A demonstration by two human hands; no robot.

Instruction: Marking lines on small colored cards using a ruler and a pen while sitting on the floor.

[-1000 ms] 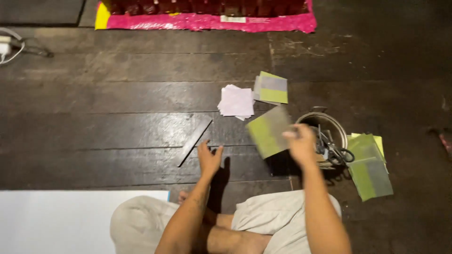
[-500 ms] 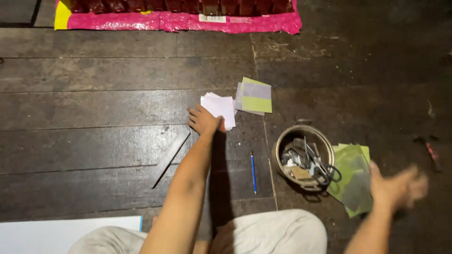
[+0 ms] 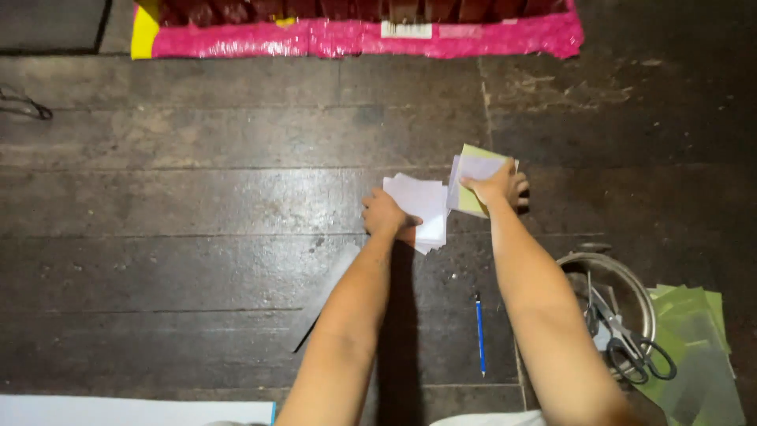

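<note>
Moved: right hand (image 3: 493,188) had swung in from beside the bowl (image 3: 640,293) to the yellow-green stack (image 3: 475,183); view had tilted forward.
Left hand (image 3: 384,213): fingers curled together, pressing the white paper pile (image 3: 422,207) to the floor (image 3: 197,197).
Right hand grip: fingers flat on the stack's top sheet, thumb at its edge; clamped or not, cannot tell.
Stacks: side by side, touching.
Technique: best to pin the pile and peel one sheet by its corner.
Nearby: blue pen (image 3: 479,333), scissors (image 3: 627,335) in bowl.

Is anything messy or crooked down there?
A little. The white paper pile under the left hand is fanned out unevenly, and the green sheets by the bowl lie skewed. Nothing looks spilled or torn.
</note>
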